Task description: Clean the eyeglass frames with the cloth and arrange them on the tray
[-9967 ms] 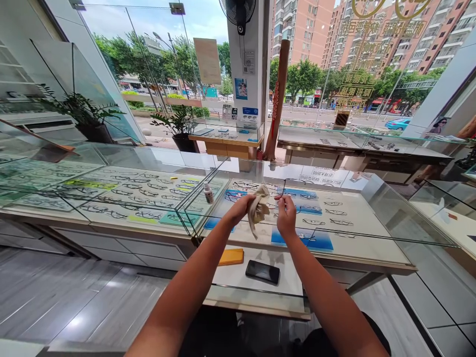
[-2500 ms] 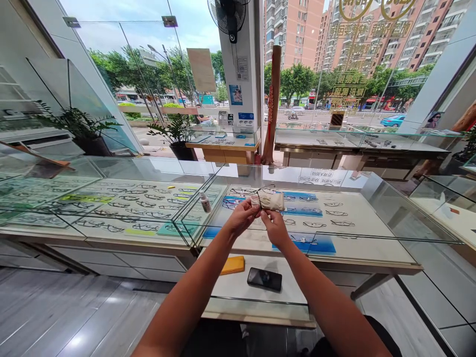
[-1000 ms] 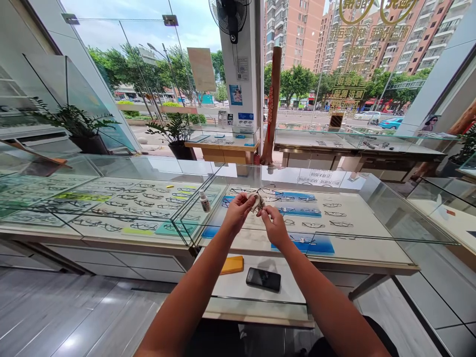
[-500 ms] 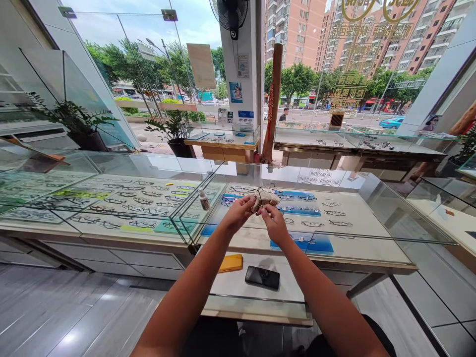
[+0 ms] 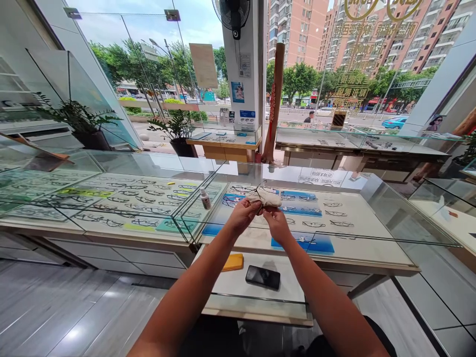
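1. While rubbing the glasses (image 5: pixel 258 190) with the cloth (image 5: pixel 267 197), press softly and take care not to bend the thin frame.
2. Hold with both: left hand (image 5: pixel 242 216) pinching the cloth's left end, right hand (image 5: pixel 274 221) pinching the cloth from below, with fingers pressed together.
3. Hold the bundle up in the air, just over the glass counter (image 5: pixel 345 181).
4. Runs long from left to right, nearly flat. Cannot tell the facing of the front: mostly hidden in the cloth.
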Demonstrator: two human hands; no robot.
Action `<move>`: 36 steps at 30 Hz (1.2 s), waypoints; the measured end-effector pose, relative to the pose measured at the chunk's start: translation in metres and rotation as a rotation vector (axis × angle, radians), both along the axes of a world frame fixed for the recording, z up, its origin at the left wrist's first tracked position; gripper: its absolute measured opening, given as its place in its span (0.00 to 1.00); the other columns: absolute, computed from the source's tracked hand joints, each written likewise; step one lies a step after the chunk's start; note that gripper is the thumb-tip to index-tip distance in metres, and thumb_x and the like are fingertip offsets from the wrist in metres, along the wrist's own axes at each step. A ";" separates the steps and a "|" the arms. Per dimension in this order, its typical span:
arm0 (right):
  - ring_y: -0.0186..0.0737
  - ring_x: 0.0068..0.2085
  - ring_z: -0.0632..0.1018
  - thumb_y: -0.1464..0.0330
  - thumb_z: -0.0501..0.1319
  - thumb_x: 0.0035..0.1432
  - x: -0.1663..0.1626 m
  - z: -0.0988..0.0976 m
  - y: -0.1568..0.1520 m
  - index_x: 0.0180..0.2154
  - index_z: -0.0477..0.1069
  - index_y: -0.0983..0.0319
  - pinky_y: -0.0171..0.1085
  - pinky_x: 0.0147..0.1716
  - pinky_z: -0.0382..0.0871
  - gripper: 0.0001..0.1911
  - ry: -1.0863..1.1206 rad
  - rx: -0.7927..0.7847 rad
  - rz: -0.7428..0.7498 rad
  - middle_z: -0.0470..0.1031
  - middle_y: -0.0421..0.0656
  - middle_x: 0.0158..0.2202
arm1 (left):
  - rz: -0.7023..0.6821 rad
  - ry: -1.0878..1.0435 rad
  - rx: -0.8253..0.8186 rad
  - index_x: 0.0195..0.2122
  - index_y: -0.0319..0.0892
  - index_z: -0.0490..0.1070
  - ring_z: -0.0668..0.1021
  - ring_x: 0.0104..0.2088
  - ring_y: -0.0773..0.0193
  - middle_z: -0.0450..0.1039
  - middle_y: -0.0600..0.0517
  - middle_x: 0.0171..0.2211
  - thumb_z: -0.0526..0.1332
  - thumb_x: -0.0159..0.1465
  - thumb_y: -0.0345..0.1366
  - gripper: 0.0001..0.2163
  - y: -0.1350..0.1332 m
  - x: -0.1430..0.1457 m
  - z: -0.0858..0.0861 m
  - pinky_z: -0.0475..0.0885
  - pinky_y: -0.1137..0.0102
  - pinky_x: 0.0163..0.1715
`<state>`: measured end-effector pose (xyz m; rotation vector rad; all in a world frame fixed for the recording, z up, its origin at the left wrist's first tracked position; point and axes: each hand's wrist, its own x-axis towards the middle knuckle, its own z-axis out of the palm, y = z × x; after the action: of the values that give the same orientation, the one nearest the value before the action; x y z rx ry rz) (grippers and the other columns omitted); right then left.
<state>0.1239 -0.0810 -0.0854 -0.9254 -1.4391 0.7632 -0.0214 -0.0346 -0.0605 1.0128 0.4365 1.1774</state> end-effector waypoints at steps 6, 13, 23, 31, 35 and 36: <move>0.52 0.49 0.81 0.58 0.60 0.67 0.001 -0.003 -0.001 0.36 0.82 0.59 0.49 0.56 0.72 0.16 -0.074 0.007 -0.057 0.84 0.50 0.45 | 0.044 0.000 0.044 0.37 0.39 0.78 0.73 0.27 0.68 0.76 0.53 0.31 0.83 0.51 0.43 0.21 -0.007 0.004 0.009 0.66 0.71 0.27; 0.51 0.48 0.80 0.58 0.60 0.68 0.000 0.004 -0.006 0.36 0.82 0.58 0.48 0.55 0.73 0.16 -0.119 0.050 -0.068 0.84 0.49 0.44 | 0.022 0.012 0.066 0.31 0.38 0.76 0.72 0.25 0.68 0.73 0.53 0.27 0.80 0.56 0.50 0.21 -0.006 -0.001 0.011 0.67 0.70 0.26; 0.51 0.48 0.79 0.58 0.56 0.72 0.004 0.014 -0.010 0.33 0.82 0.57 0.46 0.54 0.70 0.20 -0.124 0.074 -0.049 0.84 0.46 0.40 | -0.117 0.049 0.039 0.44 0.37 0.80 0.76 0.30 0.67 0.78 0.50 0.34 0.82 0.55 0.41 0.21 -0.001 -0.018 0.013 0.72 0.70 0.34; 0.53 0.52 0.80 0.57 0.58 0.72 0.006 0.009 -0.006 0.36 0.83 0.58 0.48 0.56 0.70 0.19 -0.126 0.097 -0.058 0.84 0.50 0.46 | 0.008 0.023 0.077 0.41 0.39 0.77 0.73 0.29 0.69 0.78 0.52 0.34 0.83 0.50 0.39 0.22 -0.011 0.000 0.013 0.67 0.72 0.29; 0.53 0.52 0.79 0.60 0.58 0.71 0.007 0.009 -0.006 0.37 0.84 0.58 0.50 0.57 0.69 0.17 -0.220 0.120 -0.075 0.84 0.50 0.47 | 0.050 0.033 0.098 0.39 0.39 0.77 0.74 0.29 0.67 0.78 0.51 0.33 0.82 0.52 0.45 0.22 -0.008 0.002 0.008 0.68 0.71 0.27; 0.53 0.52 0.79 0.60 0.58 0.71 0.007 0.009 -0.007 0.37 0.84 0.58 0.49 0.57 0.69 0.17 -0.237 0.120 -0.073 0.84 0.50 0.46 | 0.058 0.035 0.109 0.38 0.39 0.77 0.74 0.28 0.67 0.77 0.51 0.32 0.82 0.54 0.47 0.21 -0.007 0.001 0.008 0.67 0.71 0.27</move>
<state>0.1307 -0.0879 -0.0761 -0.9947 -1.6287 0.5202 -0.0201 -0.0414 -0.0529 1.1224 0.4355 1.2478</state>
